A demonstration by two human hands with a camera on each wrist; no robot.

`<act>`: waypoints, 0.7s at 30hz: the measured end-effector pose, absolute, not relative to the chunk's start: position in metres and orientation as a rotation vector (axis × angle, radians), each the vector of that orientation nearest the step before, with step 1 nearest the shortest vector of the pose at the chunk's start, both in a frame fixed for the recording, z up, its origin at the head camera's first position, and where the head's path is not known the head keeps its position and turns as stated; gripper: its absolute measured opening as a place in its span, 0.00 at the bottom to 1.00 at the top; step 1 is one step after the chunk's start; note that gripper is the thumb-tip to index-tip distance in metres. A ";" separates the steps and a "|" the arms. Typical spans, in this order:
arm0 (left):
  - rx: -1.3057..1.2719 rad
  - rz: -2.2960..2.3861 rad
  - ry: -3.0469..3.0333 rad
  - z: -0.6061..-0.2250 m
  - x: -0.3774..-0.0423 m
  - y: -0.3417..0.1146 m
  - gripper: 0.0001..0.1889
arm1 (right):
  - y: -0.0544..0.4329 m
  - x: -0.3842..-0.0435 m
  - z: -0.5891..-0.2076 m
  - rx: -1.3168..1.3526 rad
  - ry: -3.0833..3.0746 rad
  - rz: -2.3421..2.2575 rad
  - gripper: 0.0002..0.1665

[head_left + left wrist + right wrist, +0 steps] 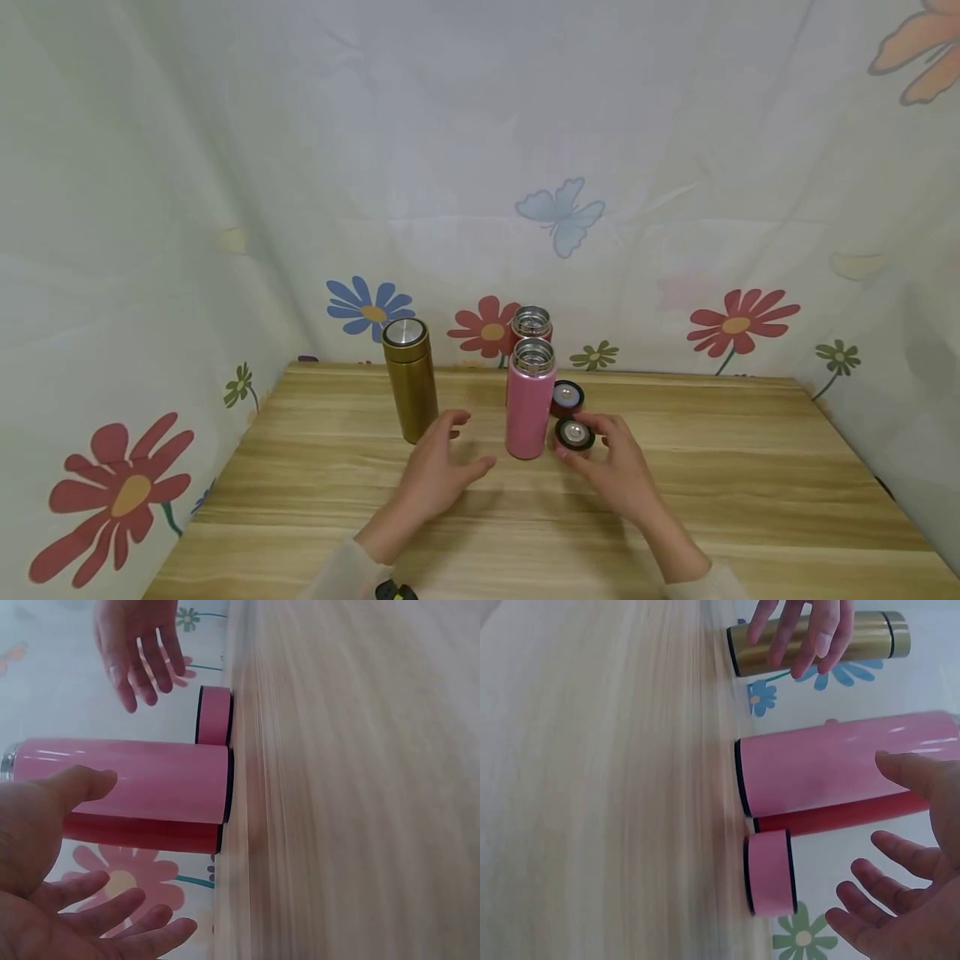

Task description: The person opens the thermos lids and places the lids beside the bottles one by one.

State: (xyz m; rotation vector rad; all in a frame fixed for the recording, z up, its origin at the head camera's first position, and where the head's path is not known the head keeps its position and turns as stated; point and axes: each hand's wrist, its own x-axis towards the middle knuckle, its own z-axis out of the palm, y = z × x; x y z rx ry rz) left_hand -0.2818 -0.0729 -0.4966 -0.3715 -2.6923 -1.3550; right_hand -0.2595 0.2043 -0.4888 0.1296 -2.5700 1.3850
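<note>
an uncapped pink bottle (530, 412) stands upright on the wood-grain worktop (765, 467) in front of you. left of the pink bottle and nearer to you, your left hand (441, 471) is spread, thumb and fingers well parted. right of the pink bottle, your right hand (617, 471) is spread too, its fingers near a pink cap (575, 433) but apart from it in the wrist views. that cap sits just beside the pink bottle's base. a red bottle (150, 833), also uncapped, stands close behind the pink bottle; a dark red cap (567, 395) lies behind it to the right. a gold bottle (416, 392), top on, stands left of the pink bottle. flower-printed cloth (450, 167) hangs behind the pink bottle.
</note>
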 end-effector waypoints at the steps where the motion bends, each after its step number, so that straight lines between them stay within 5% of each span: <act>1: -0.367 -1.353 -2.692 -0.496 -0.281 -0.074 0.39 | 0.203 -0.258 -0.488 0.141 -2.564 1.385 0.35; 21: -0.316 -1.317 -2.658 -0.492 -0.269 -0.102 0.37 | 0.165 -0.235 -0.477 0.272 -2.516 1.541 0.30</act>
